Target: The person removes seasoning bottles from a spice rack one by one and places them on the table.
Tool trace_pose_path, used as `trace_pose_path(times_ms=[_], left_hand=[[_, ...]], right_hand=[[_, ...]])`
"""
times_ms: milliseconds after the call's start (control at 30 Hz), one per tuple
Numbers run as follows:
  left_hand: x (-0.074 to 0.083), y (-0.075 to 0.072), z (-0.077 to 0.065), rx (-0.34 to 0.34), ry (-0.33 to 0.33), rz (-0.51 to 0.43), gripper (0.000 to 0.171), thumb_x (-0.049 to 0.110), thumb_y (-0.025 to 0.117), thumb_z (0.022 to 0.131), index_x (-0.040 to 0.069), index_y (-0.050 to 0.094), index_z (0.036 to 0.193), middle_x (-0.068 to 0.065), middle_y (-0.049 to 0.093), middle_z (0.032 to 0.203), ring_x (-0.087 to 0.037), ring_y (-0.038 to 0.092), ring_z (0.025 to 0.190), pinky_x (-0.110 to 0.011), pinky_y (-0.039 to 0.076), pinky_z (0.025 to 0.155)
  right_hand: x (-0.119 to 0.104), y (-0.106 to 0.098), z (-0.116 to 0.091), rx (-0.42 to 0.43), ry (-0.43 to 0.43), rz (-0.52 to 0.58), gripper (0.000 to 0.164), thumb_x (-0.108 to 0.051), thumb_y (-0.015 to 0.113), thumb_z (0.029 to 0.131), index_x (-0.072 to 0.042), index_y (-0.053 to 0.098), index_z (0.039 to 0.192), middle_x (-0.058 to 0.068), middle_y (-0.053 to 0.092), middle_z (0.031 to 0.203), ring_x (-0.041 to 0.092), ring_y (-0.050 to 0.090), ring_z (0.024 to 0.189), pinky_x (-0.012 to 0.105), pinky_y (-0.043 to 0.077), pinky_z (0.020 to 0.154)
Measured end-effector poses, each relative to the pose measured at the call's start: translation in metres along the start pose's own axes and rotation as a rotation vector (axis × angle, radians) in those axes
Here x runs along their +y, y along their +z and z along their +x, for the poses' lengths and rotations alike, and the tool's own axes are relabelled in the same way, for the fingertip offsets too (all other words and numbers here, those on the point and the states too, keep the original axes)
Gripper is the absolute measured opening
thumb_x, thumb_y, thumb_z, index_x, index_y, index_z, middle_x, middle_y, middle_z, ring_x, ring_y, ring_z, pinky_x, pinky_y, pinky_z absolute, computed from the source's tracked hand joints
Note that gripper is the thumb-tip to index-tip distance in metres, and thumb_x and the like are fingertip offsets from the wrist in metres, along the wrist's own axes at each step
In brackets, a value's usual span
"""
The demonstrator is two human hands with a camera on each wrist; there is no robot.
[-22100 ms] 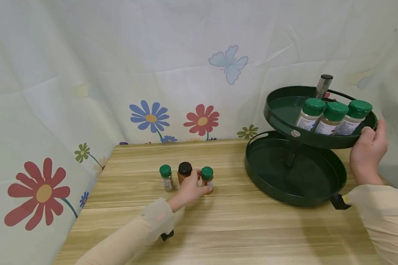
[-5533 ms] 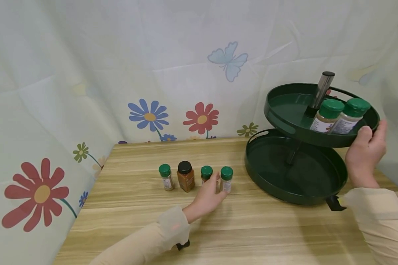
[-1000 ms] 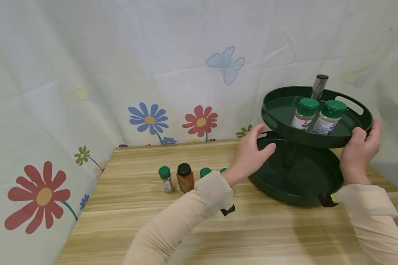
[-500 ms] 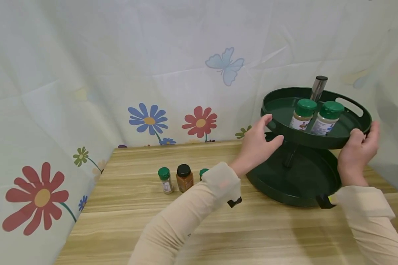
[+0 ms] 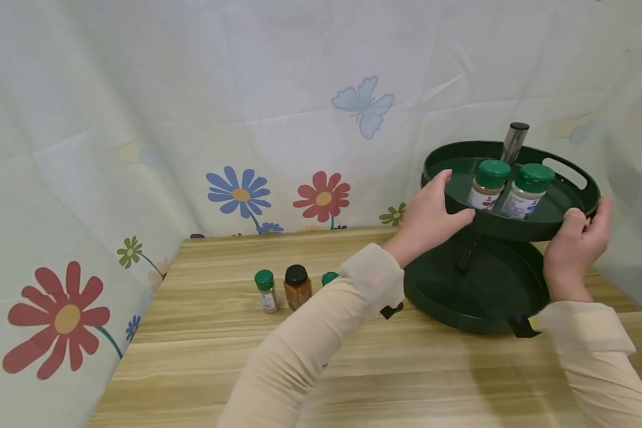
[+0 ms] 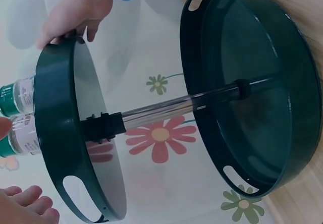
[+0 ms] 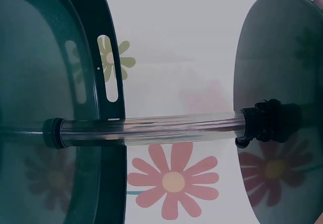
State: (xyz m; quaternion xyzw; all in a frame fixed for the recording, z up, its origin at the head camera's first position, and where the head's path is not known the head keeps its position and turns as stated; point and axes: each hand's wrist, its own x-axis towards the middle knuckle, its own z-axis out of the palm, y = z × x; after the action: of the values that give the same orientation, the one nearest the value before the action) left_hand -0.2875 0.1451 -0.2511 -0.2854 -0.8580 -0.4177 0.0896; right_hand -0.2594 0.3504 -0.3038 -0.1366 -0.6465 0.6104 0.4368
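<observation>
Two spice jars with green lids, a left one [image 5: 485,198] and a right one [image 5: 520,204], stand in the upper tray [image 5: 535,229] of a dark green two-tier turntable rack. My left hand [image 5: 427,217] is at that tray's left front rim, thumb and fingers spread, fingertips just left of the left jar and not closed round it. My right hand [image 5: 575,252] grips the tray's right edge, thumb over the rim. In the left wrist view, the right hand [image 6: 83,9] shows on the rim and left fingers [image 6: 38,204] are beside the jars.
Below is the lower tray [image 5: 476,324], joined by a metal post [image 5: 513,144]. On the wooden table [image 5: 192,356] stand a green-lidded jar [image 5: 268,291], a black-lidded jar [image 5: 298,288] and another green-lidded jar [image 5: 330,277], partly behind the left sleeve. A flowered curtain hangs behind.
One jar has gone from the upper tray to the table since the oldest frame. The tray has turned, bringing its jars leftward. Lately my left hand has moved right, to the tray rim.
</observation>
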Motion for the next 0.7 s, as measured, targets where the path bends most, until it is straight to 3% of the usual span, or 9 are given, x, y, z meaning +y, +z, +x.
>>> trace_pose_path(times_ms=[200, 433, 700], left_hand=[[0.009, 0.002, 0.008, -0.028, -0.029, 0.053, 0.069, 0.035, 0.063, 0.081, 0.016, 0.029, 0.138, 0.006, 0.040, 0.138, -0.005, 0.041, 0.119, -0.022, 0.039, 0.094], [0.011, 0.007, 0.015, -0.014, 0.005, 0.111, 0.065, 0.035, 0.062, 0.081, 0.016, 0.034, 0.136, 0.008, 0.044, 0.133, -0.004, 0.041, 0.117, -0.020, 0.037, 0.095], [0.011, 0.016, 0.021, 0.000, 0.032, 0.162, 0.059, 0.039, 0.064, 0.079, 0.016, 0.043, 0.129, 0.010, 0.054, 0.107, -0.003, 0.047, 0.097, -0.017, 0.040, 0.082]], right_hand=[[0.000, 0.000, 0.000, 0.003, 0.000, 0.003, 0.054, -0.013, 0.030, 0.089, -0.014, 0.020, 0.142, -0.004, 0.021, 0.146, 0.000, 0.015, 0.128, 0.009, 0.009, 0.102], [0.001, 0.000, 0.001, 0.003, 0.003, -0.007, 0.054, -0.013, 0.030, 0.089, -0.014, 0.020, 0.142, -0.005, 0.021, 0.146, 0.000, 0.015, 0.128, 0.009, 0.009, 0.102], [0.002, 0.000, 0.001, 0.016, -0.008, -0.065, 0.053, -0.014, 0.029, 0.090, -0.014, 0.021, 0.142, -0.005, 0.022, 0.146, 0.000, 0.016, 0.127, 0.009, 0.010, 0.102]])
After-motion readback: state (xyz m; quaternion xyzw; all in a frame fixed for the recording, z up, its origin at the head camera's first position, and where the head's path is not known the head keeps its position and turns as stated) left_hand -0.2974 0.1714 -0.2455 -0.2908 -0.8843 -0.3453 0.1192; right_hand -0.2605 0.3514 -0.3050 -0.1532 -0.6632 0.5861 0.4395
